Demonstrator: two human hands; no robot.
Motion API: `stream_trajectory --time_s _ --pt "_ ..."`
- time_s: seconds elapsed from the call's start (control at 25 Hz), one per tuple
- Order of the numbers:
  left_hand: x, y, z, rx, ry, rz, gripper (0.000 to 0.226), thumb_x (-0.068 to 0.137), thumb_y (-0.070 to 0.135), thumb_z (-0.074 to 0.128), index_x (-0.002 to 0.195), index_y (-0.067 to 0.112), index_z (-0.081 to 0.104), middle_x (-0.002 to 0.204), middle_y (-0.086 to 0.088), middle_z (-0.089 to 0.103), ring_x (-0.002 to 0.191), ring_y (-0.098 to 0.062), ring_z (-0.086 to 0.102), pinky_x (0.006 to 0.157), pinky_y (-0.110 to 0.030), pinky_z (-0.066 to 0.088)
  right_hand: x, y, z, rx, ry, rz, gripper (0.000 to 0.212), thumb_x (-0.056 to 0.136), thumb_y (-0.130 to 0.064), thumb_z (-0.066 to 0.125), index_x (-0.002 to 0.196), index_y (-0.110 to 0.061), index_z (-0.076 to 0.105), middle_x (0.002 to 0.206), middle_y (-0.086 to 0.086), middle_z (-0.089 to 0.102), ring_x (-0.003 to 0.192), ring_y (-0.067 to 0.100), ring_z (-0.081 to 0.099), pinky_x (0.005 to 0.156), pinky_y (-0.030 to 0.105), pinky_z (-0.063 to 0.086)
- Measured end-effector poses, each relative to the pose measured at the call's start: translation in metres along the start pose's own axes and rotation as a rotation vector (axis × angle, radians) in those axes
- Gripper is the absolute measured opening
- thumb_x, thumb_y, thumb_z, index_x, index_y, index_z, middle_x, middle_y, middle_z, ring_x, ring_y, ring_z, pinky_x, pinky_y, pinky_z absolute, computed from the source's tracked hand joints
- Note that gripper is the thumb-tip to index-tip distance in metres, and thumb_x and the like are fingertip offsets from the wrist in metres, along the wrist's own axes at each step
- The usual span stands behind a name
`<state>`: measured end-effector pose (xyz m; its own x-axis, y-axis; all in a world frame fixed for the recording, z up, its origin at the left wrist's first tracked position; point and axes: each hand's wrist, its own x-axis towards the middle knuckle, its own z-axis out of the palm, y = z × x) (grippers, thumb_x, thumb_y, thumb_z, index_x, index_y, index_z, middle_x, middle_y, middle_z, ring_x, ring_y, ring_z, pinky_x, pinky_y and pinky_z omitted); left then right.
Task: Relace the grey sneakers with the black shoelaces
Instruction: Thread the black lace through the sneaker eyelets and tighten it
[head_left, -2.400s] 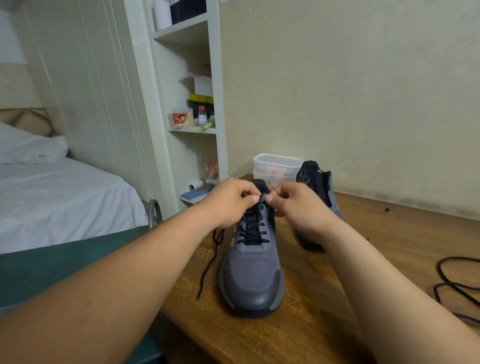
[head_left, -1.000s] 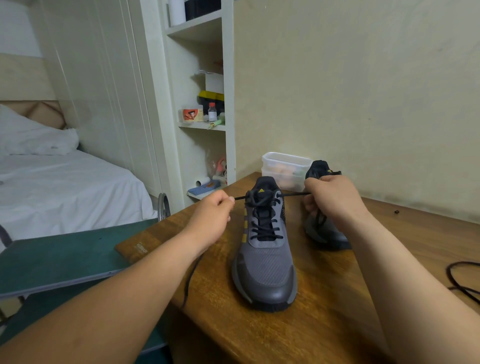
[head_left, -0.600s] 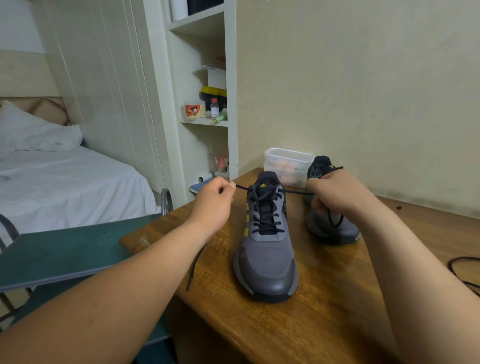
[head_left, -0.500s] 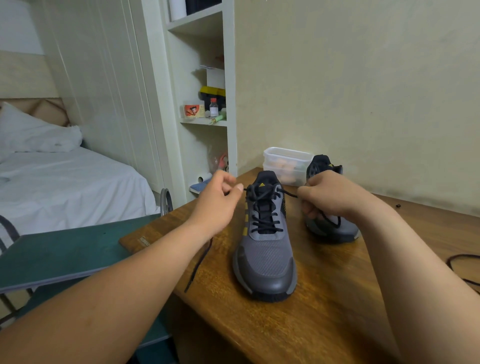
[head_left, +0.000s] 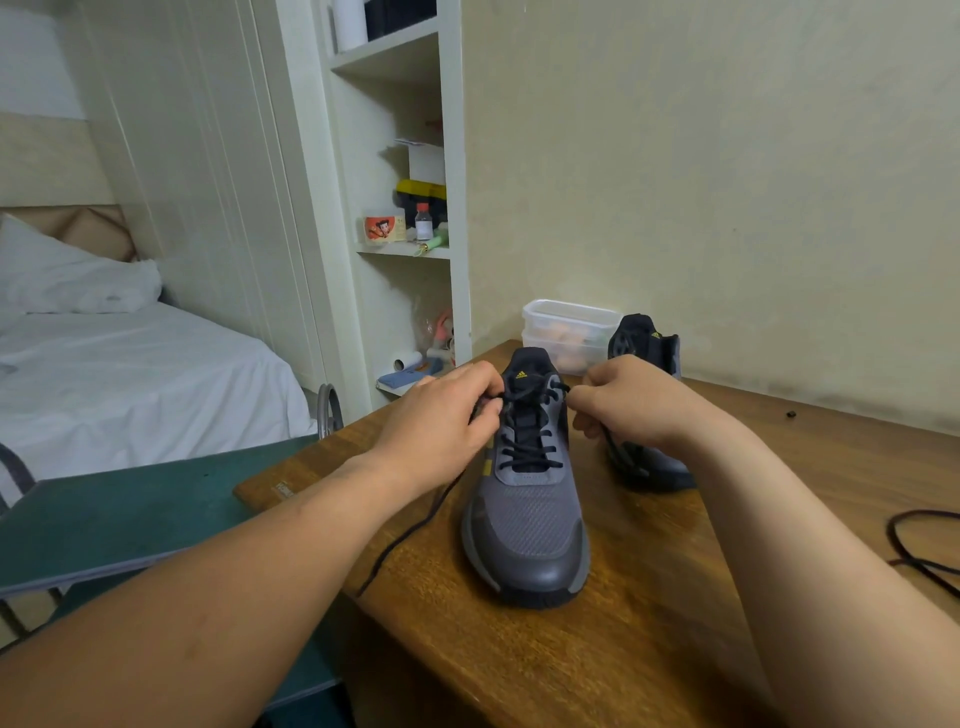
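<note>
A grey sneaker (head_left: 527, 525) stands toe toward me on the wooden table (head_left: 597, 654), with a black shoelace (head_left: 530, 441) crossed through its eyelets. My left hand (head_left: 441, 421) pinches the left lace end beside the top eyelets; the loose tail (head_left: 405, 535) trails down over the table's left edge. On the other side, my right hand (head_left: 639, 402) grips the right lace end close to the tongue. The second grey sneaker (head_left: 644, 348) stands behind my right hand, mostly hidden by it.
A clear lidded plastic box (head_left: 566, 332) sits at the back against the wall. A second black lace (head_left: 919, 545) lies on the table at the far right. A green board (head_left: 119, 519) adjoins the table's left edge, with a bed and shelves beyond.
Both hands had pulled the lace ends wide apart and taut; now they have come back in close to the top of the sneaker, still holding the ends.
</note>
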<state>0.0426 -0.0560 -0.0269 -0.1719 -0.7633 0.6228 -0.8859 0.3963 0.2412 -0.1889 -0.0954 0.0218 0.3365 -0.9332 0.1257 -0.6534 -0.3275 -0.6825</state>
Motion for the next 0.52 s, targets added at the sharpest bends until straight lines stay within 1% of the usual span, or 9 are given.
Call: stream_trajectory --time_s 0.04,0.12,0.2,0.24,0.32,0.36,0.44,0.52 --pt "0.000 0.000 0.002 -0.091 0.006 -0.079 0.006 0.104 0.029 0.057 0.097 0.028 0.058 0.082 0.014 0.059 0.075 -0.009 0.057 0.071 -0.042 0.053 0.000 0.001 0.000 0.023 0.030 0.003 0.029 0.094 -0.028 0.061 0.084 -0.004 0.074 0.078 0.004 0.078 0.085 0.027 0.076 0.082 0.041 0.061" --pt "0.002 0.003 0.004 -0.251 0.006 -0.233 0.011 0.103 0.026 0.057 0.093 0.027 0.060 0.082 0.007 0.065 0.077 -0.014 0.063 0.075 -0.049 0.057 0.002 0.003 -0.001 0.074 0.080 0.011 0.031 0.092 -0.030 0.062 0.084 -0.003 0.076 0.082 0.005 0.078 0.090 0.028 0.075 0.085 0.041 0.059" --pt "0.007 0.009 0.006 -0.304 0.006 -0.317 0.014 0.104 0.027 0.054 0.093 0.026 0.061 0.082 0.001 0.069 0.077 -0.020 0.067 0.078 -0.052 0.058 0.004 0.006 -0.003 0.106 0.097 0.013 0.032 0.092 -0.034 0.062 0.082 -0.007 0.077 0.082 0.002 0.078 0.090 0.027 0.073 0.088 0.041 0.058" --pt "0.009 0.012 0.006 -0.306 0.006 -0.339 0.013 0.106 0.029 0.052 0.096 0.026 0.060 0.082 -0.001 0.070 0.077 -0.021 0.067 0.078 -0.051 0.058 0.005 0.007 -0.003 0.126 0.102 0.015 0.032 0.092 -0.035 0.062 0.080 -0.009 0.077 0.083 0.003 0.078 0.088 0.026 0.072 0.087 0.041 0.057" --pt "0.011 0.014 0.004 -0.309 -0.014 -0.372 0.015 0.110 0.036 0.050 0.105 0.024 0.057 0.085 -0.002 0.069 0.080 -0.018 0.066 0.079 -0.044 0.057 0.006 0.008 -0.004 0.188 0.127 0.026 0.031 0.091 -0.034 0.061 0.075 -0.010 0.073 0.083 0.008 0.077 0.077 0.022 0.066 0.079 0.038 0.053" --pt "0.011 0.011 0.004 -0.311 -0.034 -0.390 0.019 0.111 0.038 0.049 0.106 0.022 0.057 0.087 -0.002 0.068 0.081 -0.018 0.065 0.079 -0.041 0.055 0.007 0.009 -0.006 0.214 0.147 0.037 0.030 0.091 -0.032 0.061 0.073 -0.010 0.070 0.080 0.009 0.077 0.072 0.021 0.062 0.075 0.038 0.050" --pt "0.009 0.002 0.003 -0.298 -0.045 -0.425 0.028 0.111 0.040 0.048 0.098 0.018 0.058 0.082 0.000 0.062 0.075 -0.018 0.058 0.072 -0.037 0.048 0.008 0.011 -0.011 0.244 0.178 0.070 0.031 0.090 -0.029 0.059 0.076 -0.004 0.070 0.075 0.006 0.077 0.068 0.021 0.062 0.073 0.038 0.052" --pt "0.009 -0.004 0.002 -0.296 0.002 -0.463 0.032 0.111 0.039 0.048 0.094 0.013 0.057 0.079 0.001 0.056 0.073 -0.016 0.051 0.066 -0.035 0.041 0.007 0.011 -0.017 0.252 0.212 0.115 0.032 0.090 -0.025 0.058 0.083 0.002 0.073 0.078 0.009 0.079 0.067 0.022 0.064 0.072 0.036 0.055"
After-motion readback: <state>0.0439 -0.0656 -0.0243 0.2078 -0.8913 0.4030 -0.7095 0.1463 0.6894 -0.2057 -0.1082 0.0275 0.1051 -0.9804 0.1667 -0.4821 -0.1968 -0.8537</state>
